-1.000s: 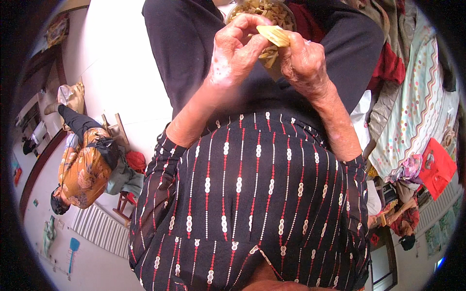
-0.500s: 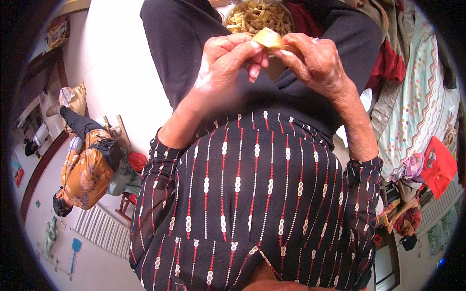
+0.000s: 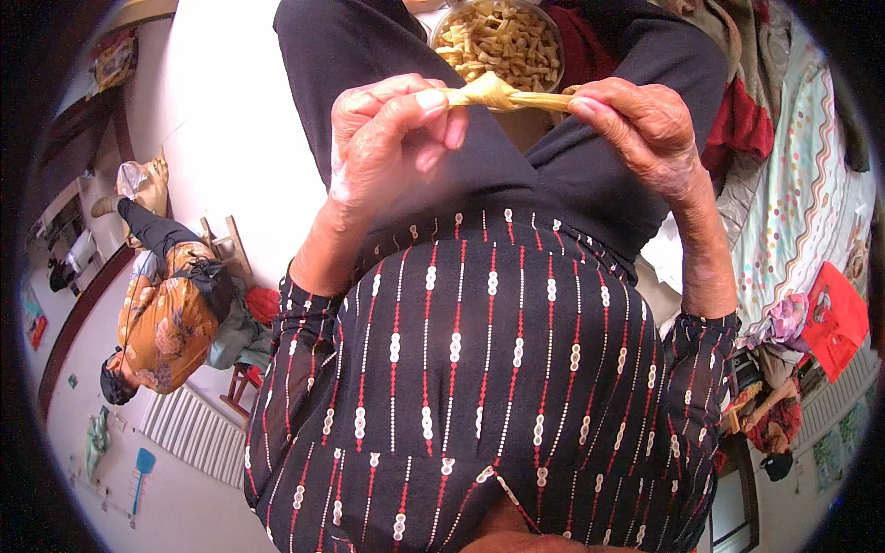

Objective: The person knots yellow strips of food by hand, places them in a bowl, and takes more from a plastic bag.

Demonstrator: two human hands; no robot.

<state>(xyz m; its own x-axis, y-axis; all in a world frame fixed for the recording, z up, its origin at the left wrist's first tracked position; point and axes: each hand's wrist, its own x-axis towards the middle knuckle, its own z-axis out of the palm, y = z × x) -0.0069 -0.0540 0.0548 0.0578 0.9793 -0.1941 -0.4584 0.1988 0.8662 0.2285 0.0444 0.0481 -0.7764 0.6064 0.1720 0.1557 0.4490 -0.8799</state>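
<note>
A pale yellow strip with a knot in its middle (image 3: 490, 90), looking like tofu skin, is stretched level over my lap. My left hand (image 3: 389, 129) pinches its left end between thumb and forefinger, the other fingers loosely curled. At the opposite end, my right hand (image 3: 643, 131) grips the narrow twisted tail, its fingers folded in. Just beyond the strip stands a round metal bowl (image 3: 560, 57) filled with many small yellow knotted pieces (image 3: 498, 39) of similar colour. The strip covers part of the bowl's near edge.
My dark-trousered legs (image 3: 341, 55) frame the bowl. A dotted cloth (image 3: 784, 184) and a red bag (image 3: 837, 321) lie at the right. One person (image 3: 171, 309) sits at far left by a wooden stool (image 3: 229, 249); another person (image 3: 776, 415) is at far right.
My hands have moved apart, left hand to the left and right hand to the right. The folded loop between them has drawn into a tight knot with a taut tail.
</note>
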